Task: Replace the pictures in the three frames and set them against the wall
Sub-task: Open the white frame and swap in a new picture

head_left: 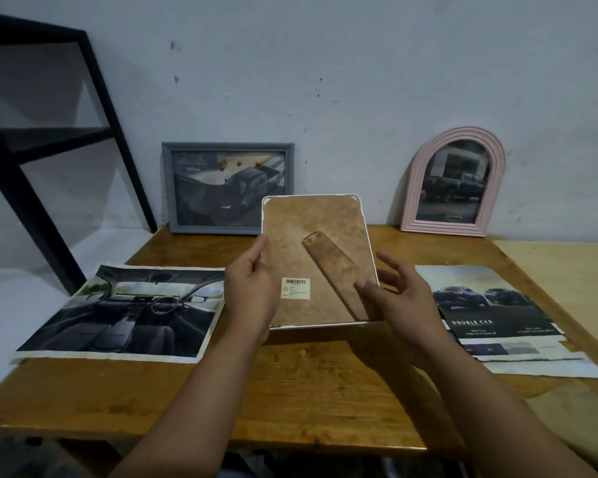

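A white-edged frame [290, 232] is held upright over the table with its brown back towards me, showing a barcode sticker and a brown stand leg [335, 270]. My left hand [251, 294] grips the frame's left edge. My right hand [399, 298] is at its right edge, thumb resting on the stand leg, fingers spread and loose. A grey frame [227, 188] with a truck picture leans on the wall behind. A pink arched frame [454, 182] with a truck picture leans on the wall at the right.
A car-interior print [125, 312] lies flat on the wooden table [308, 391] at the left. A stack of truck prints [497, 315] lies at the right. A black metal shelf [49, 139] stands at the far left against the wall.
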